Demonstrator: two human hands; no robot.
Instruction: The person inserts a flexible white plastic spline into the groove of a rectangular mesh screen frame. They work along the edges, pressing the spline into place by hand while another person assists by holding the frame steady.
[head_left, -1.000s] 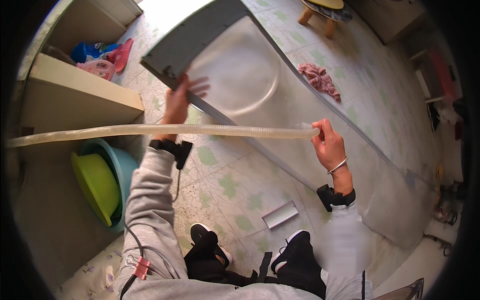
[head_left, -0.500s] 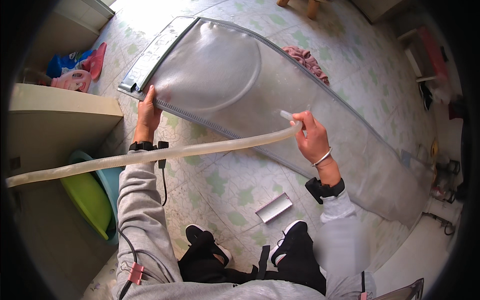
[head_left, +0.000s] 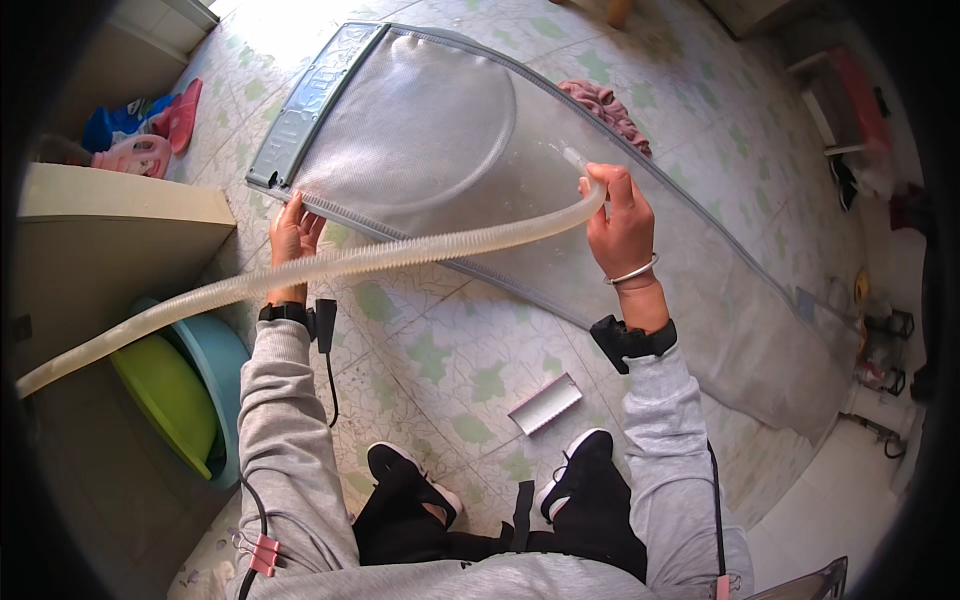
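A long grey sheet-like mesh panel (head_left: 400,110) with ribbed edging slants across the view, a rigid grey strip (head_left: 318,105) along its far-left end. My left hand (head_left: 290,240) grips its near edge by the strip's lower corner, thumb on top and fingers partly underneath. My right hand (head_left: 620,215) is closed around a translucent ribbed hose (head_left: 400,255) just behind its tip. That tip (head_left: 574,157) points far-left, over the panel's wet-looking middle. From there the hose runs left, passing above my left wrist and off the left side.
A pink cloth (head_left: 610,110) lies beyond the panel. Green (head_left: 165,400) and blue (head_left: 218,365) basins stand at left beside a low wall (head_left: 120,200). A pink jug (head_left: 135,157) and red slippers (head_left: 183,115) sit behind it. A small white open box (head_left: 545,404) lies before my shoes.
My right hand has moved the hose tip farther away over the panel. The panel's strip end has tilted and shifted slightly, still in my left hand.
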